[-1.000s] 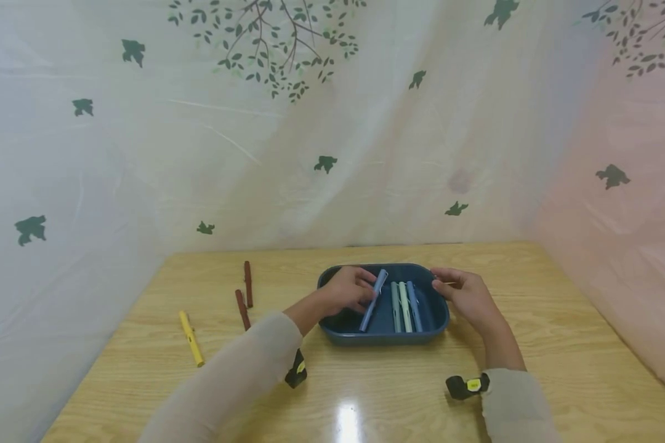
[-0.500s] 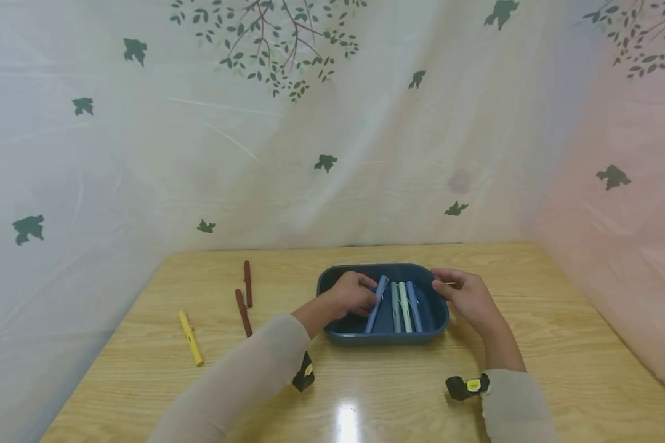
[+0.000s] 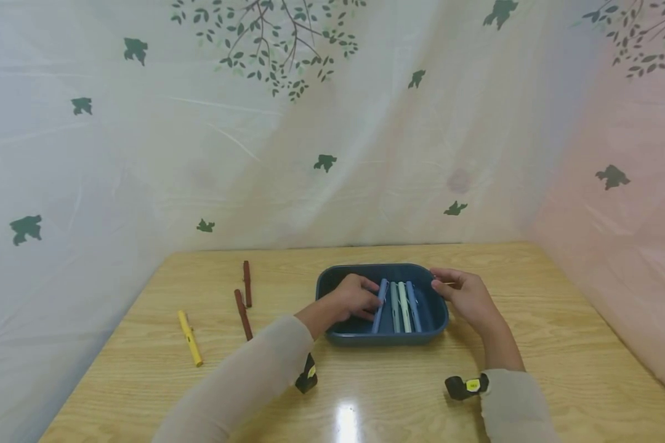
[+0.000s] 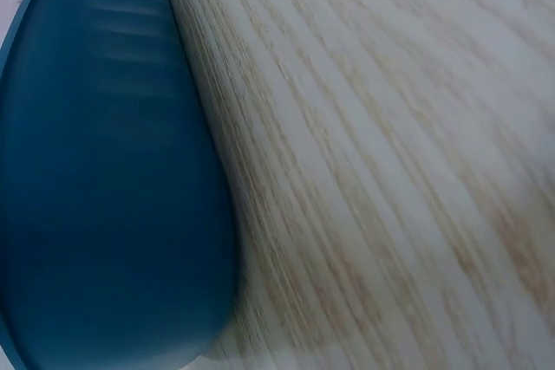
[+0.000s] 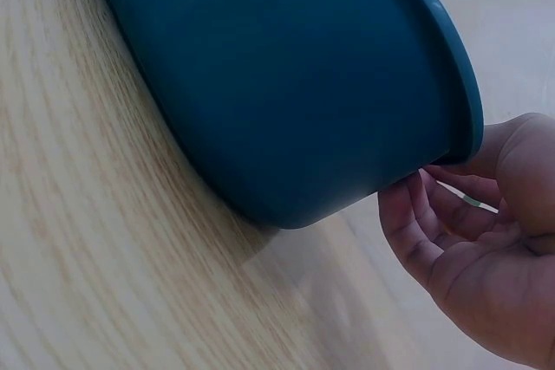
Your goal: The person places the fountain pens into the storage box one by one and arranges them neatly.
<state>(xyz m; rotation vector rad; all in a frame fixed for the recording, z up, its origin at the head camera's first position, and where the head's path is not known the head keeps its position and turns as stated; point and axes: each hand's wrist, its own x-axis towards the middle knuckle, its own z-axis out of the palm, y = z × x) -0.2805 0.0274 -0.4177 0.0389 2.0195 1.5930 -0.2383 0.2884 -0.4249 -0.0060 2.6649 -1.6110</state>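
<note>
My left hand (image 3: 356,297) reaches into a dark blue tray (image 3: 360,339) and holds a blue pen (image 3: 378,315) at its left side. The pen leans slightly, its lower end near the tray's front wall. Beside it, to the right, lie a grey-green pen (image 3: 396,311), a pale green pen (image 3: 404,311) and another blue pen (image 3: 414,311). At the tray's right end, my right hand (image 3: 468,296) pinches the rim; the right wrist view shows its fingers (image 5: 403,223) against the outer wall. In the left wrist view only the tray's outside (image 4: 121,171) and the table show.
Two dark red pens (image 3: 247,283) lie left of the tray, the nearer one partly behind the left sleeve (image 3: 255,375). Farther left lies a yellow pen (image 3: 190,338). A patterned curtain (image 3: 366,203) stands behind the wooden table (image 3: 399,394).
My left hand has moved slightly right and lowered the blue pen into the tray, closer to the other pens and more upright in line with them. The right hand stays at the rim.
</note>
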